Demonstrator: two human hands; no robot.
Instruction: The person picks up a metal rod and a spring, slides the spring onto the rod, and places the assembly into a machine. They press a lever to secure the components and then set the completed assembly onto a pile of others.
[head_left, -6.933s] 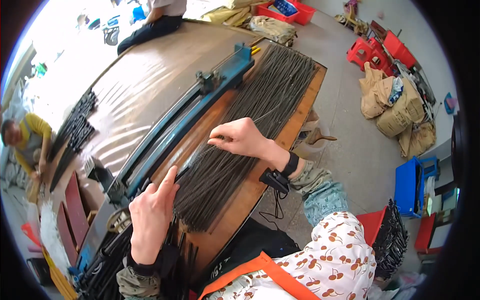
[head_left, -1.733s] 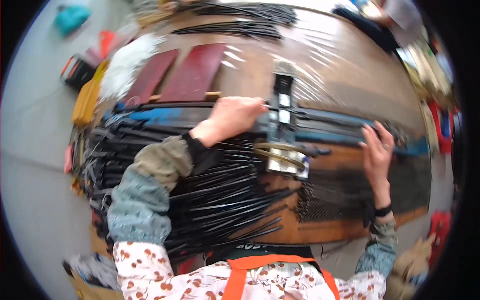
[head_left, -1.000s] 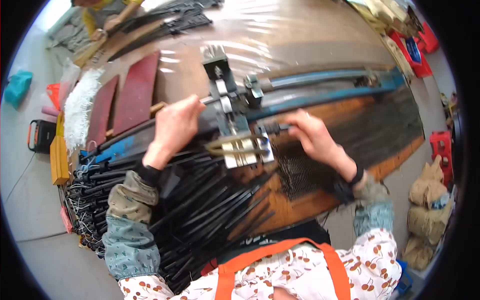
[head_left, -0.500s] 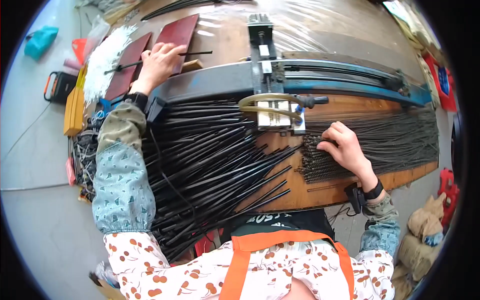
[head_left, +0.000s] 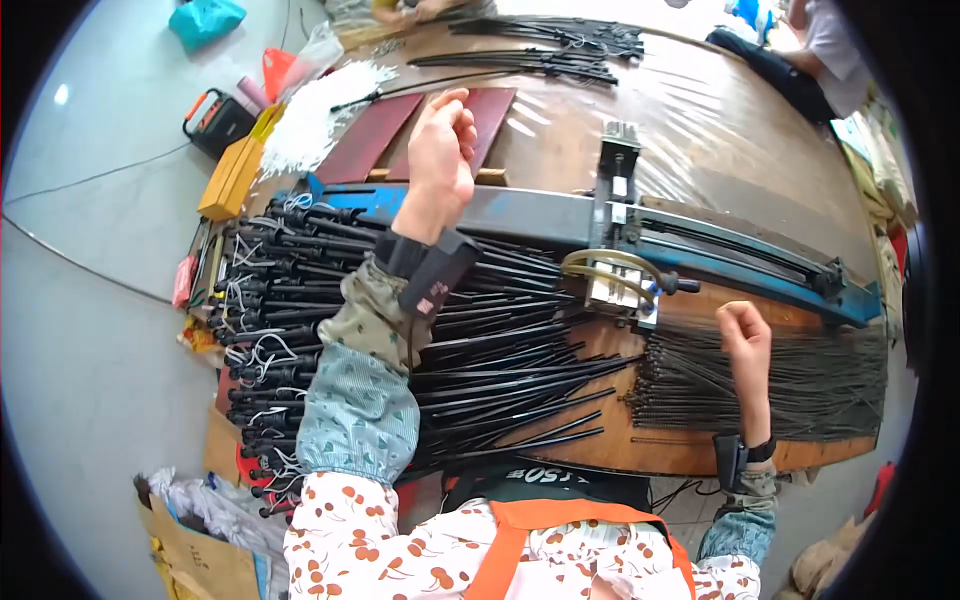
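My left hand (head_left: 440,145) is raised over the dark red boards (head_left: 490,125), fingers curled in, with nothing visible in them. Just past its fingertips a long black rod (head_left: 385,95) lies across the boards. Under my left forearm spreads a thick layer of black rods (head_left: 490,385), with thicker ends and white cords on the left. My right hand (head_left: 745,335) is closed above a bed of thin dark wire rods (head_left: 780,385) with coiled left ends; what its fingers pinch, if anything, is hidden. Between my hands stands a metal clamping device (head_left: 618,285) with a yellowish hose.
A blue rail (head_left: 540,215) crosses the table beyond the rods. White strips (head_left: 325,115) pile up at the far left, near a yellow box (head_left: 230,178). More black rods (head_left: 540,65) lie at the back. Another person's arm (head_left: 805,62) shows far right, others' hands (head_left: 425,10) at the top.
My left hand has let go of the black rod, which now lies beyond it. My right hand has lifted off the wire rods' coiled ends and moved right. The view has shifted left.
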